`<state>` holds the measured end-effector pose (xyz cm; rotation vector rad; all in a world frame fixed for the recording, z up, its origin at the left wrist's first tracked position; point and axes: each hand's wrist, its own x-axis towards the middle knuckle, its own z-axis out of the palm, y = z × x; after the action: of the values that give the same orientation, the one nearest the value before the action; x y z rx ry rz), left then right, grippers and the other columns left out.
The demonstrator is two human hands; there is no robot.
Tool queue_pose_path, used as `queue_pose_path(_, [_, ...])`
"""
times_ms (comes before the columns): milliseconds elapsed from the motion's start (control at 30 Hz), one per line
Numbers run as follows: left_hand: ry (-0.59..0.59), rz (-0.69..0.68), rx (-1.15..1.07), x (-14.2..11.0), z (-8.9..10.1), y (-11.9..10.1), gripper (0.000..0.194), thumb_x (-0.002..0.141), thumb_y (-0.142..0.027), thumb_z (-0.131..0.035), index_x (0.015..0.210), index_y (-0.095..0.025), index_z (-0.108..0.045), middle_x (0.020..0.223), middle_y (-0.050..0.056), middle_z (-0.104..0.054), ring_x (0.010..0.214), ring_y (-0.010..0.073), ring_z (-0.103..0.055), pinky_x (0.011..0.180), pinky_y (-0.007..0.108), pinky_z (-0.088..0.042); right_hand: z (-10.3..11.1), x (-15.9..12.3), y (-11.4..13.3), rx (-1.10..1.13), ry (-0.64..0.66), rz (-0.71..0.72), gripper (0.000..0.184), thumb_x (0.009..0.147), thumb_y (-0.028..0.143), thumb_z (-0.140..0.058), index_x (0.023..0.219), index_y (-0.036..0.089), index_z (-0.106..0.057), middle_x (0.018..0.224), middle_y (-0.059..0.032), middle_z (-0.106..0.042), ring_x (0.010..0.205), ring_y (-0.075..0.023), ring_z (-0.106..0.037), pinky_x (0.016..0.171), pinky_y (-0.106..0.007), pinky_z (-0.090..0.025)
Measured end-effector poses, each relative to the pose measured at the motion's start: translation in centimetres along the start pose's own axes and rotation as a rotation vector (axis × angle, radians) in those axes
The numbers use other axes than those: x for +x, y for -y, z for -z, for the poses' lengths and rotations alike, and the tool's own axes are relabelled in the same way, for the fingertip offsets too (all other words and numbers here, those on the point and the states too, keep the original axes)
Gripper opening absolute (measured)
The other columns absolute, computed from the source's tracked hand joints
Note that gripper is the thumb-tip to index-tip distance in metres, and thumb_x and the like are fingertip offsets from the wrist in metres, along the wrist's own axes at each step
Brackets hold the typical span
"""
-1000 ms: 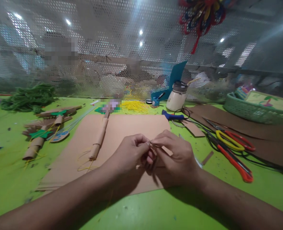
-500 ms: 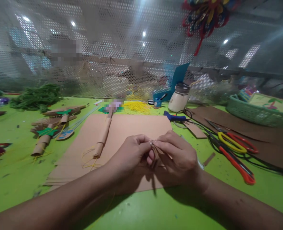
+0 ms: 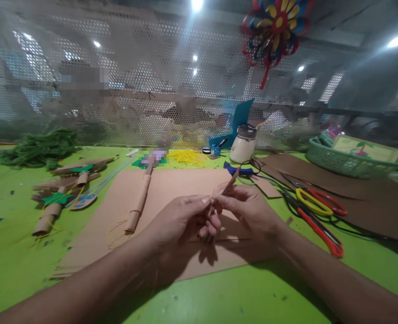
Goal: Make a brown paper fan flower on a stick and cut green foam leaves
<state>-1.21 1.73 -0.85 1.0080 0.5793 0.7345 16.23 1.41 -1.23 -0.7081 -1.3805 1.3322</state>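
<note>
Above a stack of light brown paper sheets point(image 3: 185, 181), both hands meet at a small brown paper strip point(image 3: 230, 182). My left hand point(image 3: 181, 216) pinches its lower end between thumb and fingertips, the other fingers curled beneath. My right hand point(image 3: 252, 210) grips it too, thumb in front, and the strip's narrow end sticks up slantwise past the fingers. Part of the strip is hidden by the fingertips. Left of the hands, a rolled paper tube figure point(image 3: 138, 204) with a lilac and green top lies on the sheets, yellow thread at its lower end.
To the left lie paper figures with green stars point(image 3: 57, 198) and a heap of green strands point(image 3: 46, 146). Yellow strips point(image 3: 187, 156), a jar point(image 3: 243, 146) and a blue-handled glue gun point(image 3: 241, 170) are behind. Scissors point(image 3: 313, 201), a red cutter point(image 3: 323, 234) and a green basket point(image 3: 340, 162) stand right.
The brown strip has swung from hanging below my fingers to pointing up to the right. My right hand has turned, its thumb now facing me. The camera view has tilted up and shifted right.
</note>
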Motion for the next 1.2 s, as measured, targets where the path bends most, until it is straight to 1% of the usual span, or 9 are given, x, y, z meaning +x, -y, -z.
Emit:
queue_pose_path(167, [0.064,0.01,0.031,0.0,0.1,-0.3,0.019,0.083,-0.028,-0.061,0.083,-0.01,-0.065,0.072,0.005,-0.064,0.057,0.0076,-0.055,0.058,0.02,-0.043,0.4,0.1,-0.2,0.063,0.07,-0.02,0.009,0.077,0.022,-0.07,0.085,0.02,-0.073,0.079,-0.0007,-0.065,0.077,-0.0136,-0.059,0.079,-0.031,-0.045])
queue_pose_path(300, [0.045,0.017,0.057,0.1,0.1,-0.3,0.02,0.08,-0.029,-0.066,0.081,-0.009,-0.065,0.073,0.007,-0.067,0.056,0.0078,-0.056,0.058,0.02,-0.044,0.7,0.2,-0.5,0.074,0.076,-0.054,0.013,0.076,0.025,-0.071,0.088,0.019,-0.073,0.076,-0.0011,-0.066,0.074,-0.0139,-0.06,0.076,-0.031,-0.046])
queue_pose_path(467, [-0.048,-0.018,0.153,0.3,0.2,-0.1,0.024,0.078,-0.032,-0.067,0.078,-0.009,-0.064,0.073,0.009,-0.068,0.057,0.011,-0.059,0.058,0.023,-0.046,0.9,0.3,-0.6,0.172,0.053,-0.119,0.021,0.078,0.03,-0.069,0.092,0.015,-0.071,0.083,-0.0063,-0.068,0.072,-0.0169,-0.061,0.072,-0.033,-0.048])
queue_pose_path(600, [-0.176,0.028,0.142,0.2,-0.6,-0.4,0.023,0.071,-0.032,-0.071,0.072,-0.012,-0.059,0.062,0.005,-0.066,0.048,0.0117,-0.055,0.05,0.026,-0.046,0.8,0.7,-0.4,0.14,-0.017,-0.098,0.026,0.083,0.039,-0.061,0.081,0.015,-0.071,0.079,-0.006,-0.066,0.07,-0.0154,-0.058,0.07,-0.03,-0.046])
queue_pose_path(667, [-0.201,0.046,0.13,0.2,-0.9,-0.5,0.024,0.069,-0.032,-0.072,0.07,-0.013,-0.057,0.06,0.004,-0.065,0.046,0.012,-0.054,0.047,0.027,-0.045,0.7,0.9,-0.5,0.105,-0.08,-0.104,0.029,0.083,0.041,-0.061,0.076,0.015,-0.07,0.073,-0.0043,-0.065,0.066,-0.0134,-0.056,0.066,-0.027,-0.045])
queue_pose_path(733, [-0.207,0.045,0.152,0.2,-0.9,-0.5,0.023,0.07,-0.032,-0.071,0.07,-0.013,-0.058,0.061,0.004,-0.065,0.047,0.012,-0.055,0.048,0.027,-0.045,0.6,0.9,-0.7,0.087,-0.12,-0.123,0.03,0.081,0.042,-0.063,0.072,0.015,-0.069,0.07,-0.0032,-0.063,0.062,-0.0121,-0.054,0.063,-0.026,-0.043])
queue_pose_path(867, [-0.22,0.01,0.195,0.4,-0.2,0.0,0.018,0.072,-0.028,-0.068,0.075,-0.012,-0.061,0.067,0.005,-0.066,0.055,0.0127,-0.058,0.052,0.025,-0.045,0.4,0.7,-1.2,0.062,-0.119,-0.159,0.029,0.079,0.042,-0.065,0.072,0.014,-0.069,0.069,-0.003,-0.063,0.06,-0.0118,-0.053,0.061,-0.027,-0.042])
queue_pose_path(1033, [-0.144,0.03,0.138,0.7,0.7,0.6,0.019,0.075,-0.03,-0.066,0.075,-0.012,-0.063,0.067,0.005,-0.064,0.055,0.0136,-0.057,0.053,0.028,-0.046,0.3,0.4,-1.6,-0.007,-0.149,-0.15,0.024,0.077,0.037,-0.069,0.071,0.014,-0.067,0.064,-0.0011,-0.061,0.058,-0.011,-0.051,0.059,-0.025,-0.04])
queue_pose_path(1200, [-0.173,0.026,0.125,0.7,0.6,0.5,0.018,0.075,-0.029,-0.067,0.073,-0.011,-0.063,0.065,0.006,-0.063,0.055,0.0124,-0.057,0.052,0.025,-0.043,0.0,0.6,-1.4,0.049,-0.139,-0.159,0.029,0.08,0.04,-0.064,0.071,0.013,-0.067,0.065,-0.0029,-0.062,0.058,-0.0117,-0.053,0.059,-0.026,-0.042])
